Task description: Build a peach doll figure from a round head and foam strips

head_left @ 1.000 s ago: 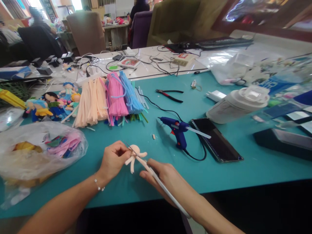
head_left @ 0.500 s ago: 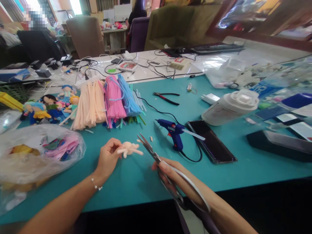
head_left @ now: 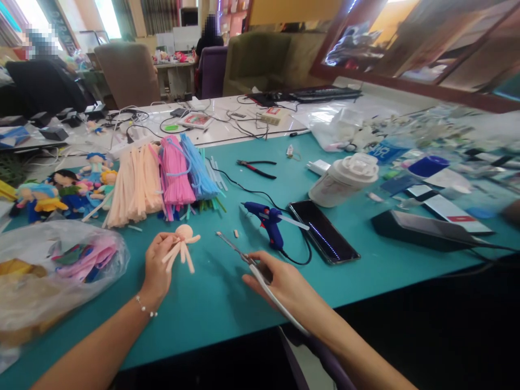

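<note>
Between its fingers and thumb, my left hand (head_left: 159, 262) pinches a small peach doll figure (head_left: 184, 233) with a round head and thin limbs hanging down. My right hand (head_left: 280, 281) is wrapped round the handles of metal scissors (head_left: 235, 248), whose blades look closed and point to the upper left, apart from the figure. A short peach scrap (head_left: 236, 234) lies on the teal mat (head_left: 203, 319) near the blades. Behind my right hand is a blue glue gun (head_left: 266, 222) with a clear stick in it.
Peach strips (head_left: 136, 187), pink strips (head_left: 175, 176) and blue strips (head_left: 199, 168) stand behind my left hand. Small dolls (head_left: 60, 195) and a plastic bag (head_left: 109, 244) lie left. Pliers (head_left: 258, 168), a phone (head_left: 323, 233) and a white cup (head_left: 343, 179) are to the right.
The view has shifted, so the table items appear farther left. The figure has been turned, its limbs now pointing down. The scissors have rotated, and their blades look closed instead of slightly apart.
</note>
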Demonstrator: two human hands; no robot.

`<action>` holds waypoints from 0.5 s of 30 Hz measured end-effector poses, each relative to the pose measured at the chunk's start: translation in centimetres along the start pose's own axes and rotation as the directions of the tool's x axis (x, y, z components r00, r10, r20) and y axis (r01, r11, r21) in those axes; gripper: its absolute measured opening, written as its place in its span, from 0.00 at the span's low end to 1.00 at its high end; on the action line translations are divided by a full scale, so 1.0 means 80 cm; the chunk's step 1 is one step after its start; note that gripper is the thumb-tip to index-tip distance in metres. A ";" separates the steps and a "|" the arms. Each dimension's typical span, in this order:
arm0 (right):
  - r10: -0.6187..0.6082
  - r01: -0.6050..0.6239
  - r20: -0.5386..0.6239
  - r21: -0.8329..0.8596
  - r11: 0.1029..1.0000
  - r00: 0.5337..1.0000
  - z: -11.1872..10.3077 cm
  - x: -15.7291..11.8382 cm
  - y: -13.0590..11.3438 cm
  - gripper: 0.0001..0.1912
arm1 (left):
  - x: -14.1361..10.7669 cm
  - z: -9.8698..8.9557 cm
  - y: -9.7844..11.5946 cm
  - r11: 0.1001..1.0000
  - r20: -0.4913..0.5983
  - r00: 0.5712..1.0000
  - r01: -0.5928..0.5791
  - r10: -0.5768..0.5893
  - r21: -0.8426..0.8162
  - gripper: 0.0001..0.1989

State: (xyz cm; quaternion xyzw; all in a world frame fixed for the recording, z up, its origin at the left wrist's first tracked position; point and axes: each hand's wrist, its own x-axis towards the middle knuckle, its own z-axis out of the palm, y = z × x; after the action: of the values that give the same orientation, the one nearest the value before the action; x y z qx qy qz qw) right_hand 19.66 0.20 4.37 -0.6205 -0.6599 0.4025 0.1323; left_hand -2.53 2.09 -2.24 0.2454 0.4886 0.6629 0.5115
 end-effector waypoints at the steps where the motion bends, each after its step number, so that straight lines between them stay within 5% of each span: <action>1: -0.003 0.003 -0.005 0.004 1.000 1.000 0.001 0.000 0.000 0.14 | 0.001 -0.001 -0.001 1.000 -0.010 1.000 -0.005 0.005 -0.007 0.10; 7: 0.005 -0.028 0.132 0.176 0.984 0.991 -0.005 0.002 0.000 0.16 | 0.002 -0.001 -0.004 1.000 -0.010 1.000 -0.002 0.002 -0.009 0.11; 11: -0.054 0.028 0.144 0.179 0.983 0.988 -0.010 0.001 0.002 0.18 | -0.001 0.001 -0.004 1.000 -0.015 1.000 0.013 -0.013 -0.012 0.12; 15: 0.010 -0.047 0.146 0.254 0.966 0.989 -0.005 -0.005 0.012 0.17 | -0.001 0.001 -0.006 1.000 -0.026 1.000 0.017 -0.017 -0.004 0.11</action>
State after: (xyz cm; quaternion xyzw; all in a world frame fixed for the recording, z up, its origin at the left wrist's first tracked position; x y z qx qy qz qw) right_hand 20.72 -0.13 4.07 -0.5769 -0.6010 0.5301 0.1581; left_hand -2.22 2.03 -2.63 0.2317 0.4962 0.6624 0.5112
